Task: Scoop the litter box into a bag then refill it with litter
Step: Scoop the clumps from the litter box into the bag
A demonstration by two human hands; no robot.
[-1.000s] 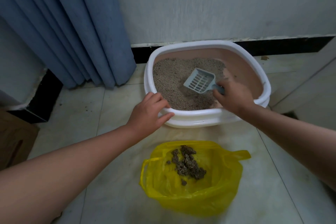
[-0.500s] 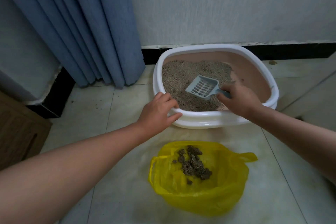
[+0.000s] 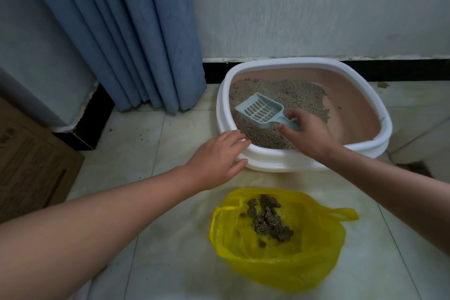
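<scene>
A white-rimmed litter box (image 3: 267,162) with a pink inside stands on the floor against the wall, and grey litter (image 3: 287,95) is heaped toward its left half. A pale blue slotted scoop (image 3: 261,110) rests on the litter with nothing in it. My right hand (image 3: 310,135) pinches its handle over the box's front edge. My left hand (image 3: 218,158) lies at the box's near-left corner with fingers stretched out. Its fingertips rest on the rim and its thumb sits under the lip. In front of the box, a yellow plastic bag (image 3: 280,265) lies open with dark clumps (image 3: 267,220) inside.
A blue curtain (image 3: 136,31) hangs to the floor left of the box. A brown cardboard box (image 3: 29,161) stands at the far left. A white furniture edge (image 3: 418,139) is close on the box's right. The floor is pale tile with a black baseboard (image 3: 401,70) behind.
My left hand's fingers have uncurled from over the rim and now lie straighter. The scoop has shifted slightly left on the litter, still in my right hand.
</scene>
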